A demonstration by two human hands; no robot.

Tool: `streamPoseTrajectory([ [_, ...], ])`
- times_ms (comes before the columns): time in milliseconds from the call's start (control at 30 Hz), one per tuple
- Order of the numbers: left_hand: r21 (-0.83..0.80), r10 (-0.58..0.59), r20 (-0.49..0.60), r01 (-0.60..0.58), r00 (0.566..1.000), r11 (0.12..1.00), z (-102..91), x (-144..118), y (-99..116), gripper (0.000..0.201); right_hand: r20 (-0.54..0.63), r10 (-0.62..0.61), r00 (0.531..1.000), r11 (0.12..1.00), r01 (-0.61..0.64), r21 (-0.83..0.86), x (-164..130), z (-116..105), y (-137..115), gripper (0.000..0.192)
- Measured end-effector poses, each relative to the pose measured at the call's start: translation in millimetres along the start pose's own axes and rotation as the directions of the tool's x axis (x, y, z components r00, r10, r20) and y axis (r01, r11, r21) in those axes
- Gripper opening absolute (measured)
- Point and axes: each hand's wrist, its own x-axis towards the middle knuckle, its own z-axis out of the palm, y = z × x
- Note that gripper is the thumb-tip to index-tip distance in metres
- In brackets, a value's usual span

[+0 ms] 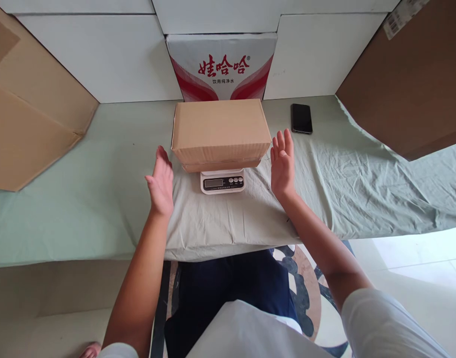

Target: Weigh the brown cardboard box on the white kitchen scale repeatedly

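**Closed box resting on a small scale, both hands open beside it**

A plain brown cardboard box [221,130] sits on a small white scale [222,181], overhanging it on every side so that only the scale's front panel shows. The box is closed, rectangular, unmarked on the faces in view, with a seam line running along its lower front edge. The scale's panel carries a dark display and 3 round buttons; the small print there is too fine to read.

The left hand [161,183] hovers just left of the box, fingers straight and spread apart, palm turned toward it, holding nothing. The right hand [282,164] stands just right of the box in the same flat, open pose, also empty. Neither hand clearly touches the cardboard.

Directly behind the box stands a white and red carton [222,65] printed with red Chinese characters "娃哈哈" and a smaller line "饮用纯净水". A black phone [301,118] lies face up to the right of the box, on the pale green cloth [101,199] covering the table. Larger cardboard sheets lean far left and far right of the box.
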Motion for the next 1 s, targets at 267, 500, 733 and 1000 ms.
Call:
streamPoseTrajectory([
  [267, -0.016, 0.043, 0.077, -0.042, 0.996, 0.999, -4.7, 0, -11, 0.095, 0.048, 0.028, 0.998, 1.0, -0.029, 0.001, -4, 4, 0, 0.084],
  [500, -0.02, 0.038, 0.118, -0.036, 0.992, 0.999, 2.2, -1, -7, 0.097, 0.116, 0.034, 0.993, 0.999, -0.036, 0.013, -7, 8, 8, 0.08],
  [733, -0.094, 0.045, 0.151, -0.031, 0.988, 0.995, 14.0, -1, -6, 0.097, 0.174, 0.043, 0.984, 0.999, -0.039, -0.021, -12, 19, -7, 0.079],
  [1000, -0.124, 0.098, 0.183, -0.076, 0.978, 0.989, 21.8, 4, 0, 0.09, 0.18, -0.024, 0.983, 1.0, 0.023, 0.011, -15, 35, -12, 0.072],
])
